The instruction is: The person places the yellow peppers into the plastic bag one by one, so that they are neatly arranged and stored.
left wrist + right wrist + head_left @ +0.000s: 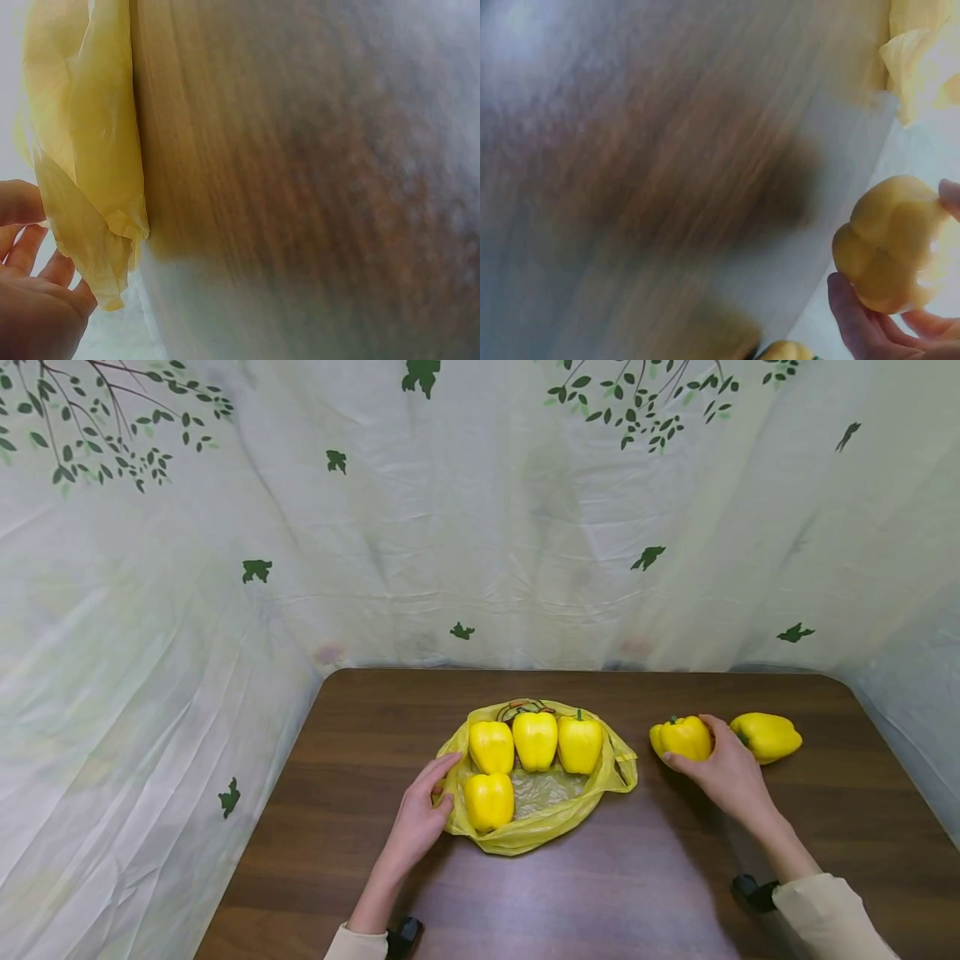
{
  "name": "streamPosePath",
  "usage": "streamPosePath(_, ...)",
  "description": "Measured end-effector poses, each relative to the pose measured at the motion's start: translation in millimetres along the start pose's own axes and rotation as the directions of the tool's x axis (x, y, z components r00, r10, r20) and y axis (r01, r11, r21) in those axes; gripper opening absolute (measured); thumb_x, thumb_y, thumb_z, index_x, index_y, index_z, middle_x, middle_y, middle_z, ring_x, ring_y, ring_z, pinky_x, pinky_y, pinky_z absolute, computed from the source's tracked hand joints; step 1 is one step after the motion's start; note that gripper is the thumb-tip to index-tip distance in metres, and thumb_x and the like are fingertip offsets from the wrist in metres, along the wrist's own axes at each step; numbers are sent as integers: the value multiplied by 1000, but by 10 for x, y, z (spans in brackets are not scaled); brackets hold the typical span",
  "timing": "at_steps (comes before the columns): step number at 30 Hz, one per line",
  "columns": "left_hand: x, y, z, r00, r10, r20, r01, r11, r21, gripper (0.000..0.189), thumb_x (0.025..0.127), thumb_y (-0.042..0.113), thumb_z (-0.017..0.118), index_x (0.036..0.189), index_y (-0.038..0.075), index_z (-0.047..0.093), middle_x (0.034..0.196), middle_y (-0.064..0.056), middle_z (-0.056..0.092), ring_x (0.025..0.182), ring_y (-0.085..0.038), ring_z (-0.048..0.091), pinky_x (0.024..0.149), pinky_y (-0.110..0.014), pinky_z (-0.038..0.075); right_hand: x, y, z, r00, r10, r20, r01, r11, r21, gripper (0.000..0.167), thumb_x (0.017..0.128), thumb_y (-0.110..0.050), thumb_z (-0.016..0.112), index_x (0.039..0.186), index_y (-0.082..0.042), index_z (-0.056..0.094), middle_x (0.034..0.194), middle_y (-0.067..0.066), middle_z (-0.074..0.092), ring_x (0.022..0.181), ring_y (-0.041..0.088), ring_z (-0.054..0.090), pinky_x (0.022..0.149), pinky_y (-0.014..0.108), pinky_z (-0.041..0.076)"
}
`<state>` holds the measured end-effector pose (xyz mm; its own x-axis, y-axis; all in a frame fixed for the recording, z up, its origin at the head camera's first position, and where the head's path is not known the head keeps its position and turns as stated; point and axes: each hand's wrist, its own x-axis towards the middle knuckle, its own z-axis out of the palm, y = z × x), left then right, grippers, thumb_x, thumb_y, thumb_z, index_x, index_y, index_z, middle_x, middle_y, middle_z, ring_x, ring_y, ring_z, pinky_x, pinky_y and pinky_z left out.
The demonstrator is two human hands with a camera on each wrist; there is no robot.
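A yellow plastic bag (525,843) lies spread wide on the table, with several yellow bell peppers (535,742) standing inside it. My left hand (422,810) holds the bag's left rim; in the left wrist view, its fingers (22,204) are at the bag's crumpled edge (97,150). To the right, my right hand (726,772) grips a yellow bell pepper (684,739) with thumb and fingers on opposite sides. That pepper (892,244) shows its lobed bottom in the right wrist view, raised off the table. Another yellow bell pepper (767,737) lies on its side just beyond the right hand.
The brown wooden table (600,893) carries all of this. Behind it hangs a pale curtain (480,527) printed with leaves and branches. Dark straps (753,893) sit on both wrists.
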<state>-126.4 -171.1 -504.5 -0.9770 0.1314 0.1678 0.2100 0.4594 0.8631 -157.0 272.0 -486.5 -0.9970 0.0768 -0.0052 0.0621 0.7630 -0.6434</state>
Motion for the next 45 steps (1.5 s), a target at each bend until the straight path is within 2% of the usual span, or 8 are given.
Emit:
streamPosePath(7, -1, -3, 1, 1000, 6, 5, -6, 1000, -1, 63, 83, -15, 58, 139, 13, 57, 140, -2, 53, 125, -22, 49, 92, -48, 46, -71, -45, 39, 1000, 10, -24, -9, 1000, 30, 100, 83, -53, 72, 146, 9, 27, 136, 34, 43, 111, 46, 49, 90, 63, 42)
streamPosePath(14, 0, -12, 9, 1000, 8, 0, -8, 1000, 12, 63, 82, -15, 58, 139, 13, 57, 140, -2, 53, 125, -23, 49, 91, -46, 47, -130, -73, 61, 998, 63, -30, -59, 991, 119, 98, 84, -55, 71, 146, 7, 27, 136, 33, 42, 112, 45, 48, 93, 62, 43)
streamPosePath(20, 0, -5, 7, 1000, 3, 0, -3, 1000, 7, 63, 82, -15, 58, 138, 12, 57, 140, -3, 53, 126, -23, 49, 92, -47, 47, -187, -136, 69, 996, 87, -36, -81, 987, 138, 95, 85, -56, 69, 147, 5, 29, 132, 31, 45, 110, 43, 48, 89, 58, 46)
streamPosePath(26, 1, -14, 3, 1000, 2, 3, -2, 1000, 6, 63, 82, -16, 58, 138, 12, 57, 140, -3, 53, 127, -23, 48, 93, -47, 47, -248, -200, 87, 997, 78, -23, -73, 984, 160, 92, 88, -56, 65, 146, 5, 29, 131, 30, 46, 109, 42, 50, 90, 56, 47)
streamPosePath(34, 2, -18, 0, 999, 34, -5, -34, 999, 20, 63, 80, -17, 57, 138, 9, 58, 139, -3, 54, 126, -23, 49, 92, -47, 47, -313, -275, 127, 998, 53, -27, -47, 984, 173, 89, 88, -56, 65, 146, 4, 31, 132, 30, 47, 105, 39, 55, 86, 51, 50)
streamPosePath(45, -4, 4, 0, 1000, 20, 2, -20, 1000, 22, 62, 81, -16, 57, 138, 10, 57, 139, -3, 53, 127, -24, 48, 94, -47, 47, -360, -357, 190, 999, 47, -5, -44, 966, 254, 88, 88, -53, 66, 147, 2, 31, 136, 29, 47, 113, 41, 57, 93, 53, 48)
